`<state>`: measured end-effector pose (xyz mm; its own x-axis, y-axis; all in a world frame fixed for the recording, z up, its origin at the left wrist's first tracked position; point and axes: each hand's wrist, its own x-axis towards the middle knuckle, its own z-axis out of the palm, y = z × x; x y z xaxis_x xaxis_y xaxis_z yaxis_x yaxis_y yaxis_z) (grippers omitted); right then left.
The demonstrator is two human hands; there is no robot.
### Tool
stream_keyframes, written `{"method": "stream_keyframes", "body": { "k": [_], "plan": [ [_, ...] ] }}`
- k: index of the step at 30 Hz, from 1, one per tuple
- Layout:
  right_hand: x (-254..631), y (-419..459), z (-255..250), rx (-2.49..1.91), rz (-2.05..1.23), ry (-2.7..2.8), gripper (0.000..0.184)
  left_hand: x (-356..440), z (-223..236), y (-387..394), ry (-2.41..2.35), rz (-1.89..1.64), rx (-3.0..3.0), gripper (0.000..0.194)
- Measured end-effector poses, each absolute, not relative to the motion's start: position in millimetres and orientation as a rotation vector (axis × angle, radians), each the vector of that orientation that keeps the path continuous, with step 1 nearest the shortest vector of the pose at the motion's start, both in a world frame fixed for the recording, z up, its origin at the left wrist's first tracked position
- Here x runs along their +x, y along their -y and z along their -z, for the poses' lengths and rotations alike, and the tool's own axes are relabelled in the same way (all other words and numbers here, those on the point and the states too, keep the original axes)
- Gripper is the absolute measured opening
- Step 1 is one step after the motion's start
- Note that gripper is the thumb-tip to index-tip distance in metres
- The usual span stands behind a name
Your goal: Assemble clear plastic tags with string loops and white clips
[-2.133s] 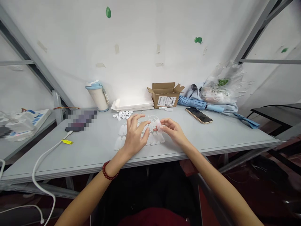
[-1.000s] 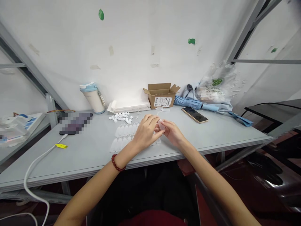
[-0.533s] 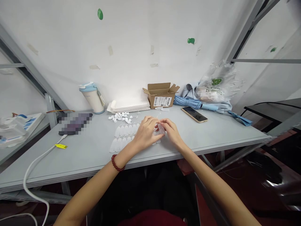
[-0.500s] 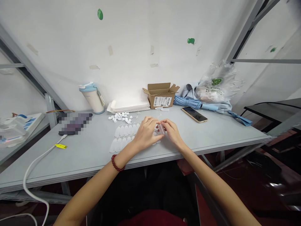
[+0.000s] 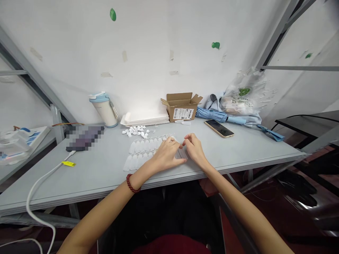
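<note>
From where I stand, the step looks like settling a clear plastic piece point(image 5: 182, 153) between two hands near the tabletop's point(image 5: 100, 176) front edge; that calls for light, steady fingertips. The left hand point(image 5: 166, 153) curves narrowly around it, the right hand point(image 5: 194, 148) bunches its fingers close by; I can't tell whether either grips. I count two rows of plastic tags point(image 5: 132, 163), partly covered, one box point(image 5: 182, 113), one phone point(image 5: 219, 128).

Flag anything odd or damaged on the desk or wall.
The wall looks marred: tape-like scraps and green patches cling to it. On the desk, small white pieces lie scattered, unlike the neatly aligned white tags.
</note>
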<state>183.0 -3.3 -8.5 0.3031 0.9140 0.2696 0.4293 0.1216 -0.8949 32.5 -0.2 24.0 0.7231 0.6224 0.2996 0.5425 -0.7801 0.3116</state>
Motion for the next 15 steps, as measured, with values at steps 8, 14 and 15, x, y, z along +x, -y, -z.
{"method": "stream_keyframes", "body": {
  "k": [8,14,15],
  "plan": [
    [183,5,8,-1.742,-0.381,1.579,0.02,34,-21,-2,-0.948,-0.566,2.818,0.029],
    [181,7,5,-1.821,-0.341,1.628,0.025,33,-13,-2,-0.926,-0.605,2.877,0.02],
    [181,7,4,-1.83,-0.329,1.633,0.026,33,-11,-3,-0.926,-0.607,2.882,0.019]
  ]
}}
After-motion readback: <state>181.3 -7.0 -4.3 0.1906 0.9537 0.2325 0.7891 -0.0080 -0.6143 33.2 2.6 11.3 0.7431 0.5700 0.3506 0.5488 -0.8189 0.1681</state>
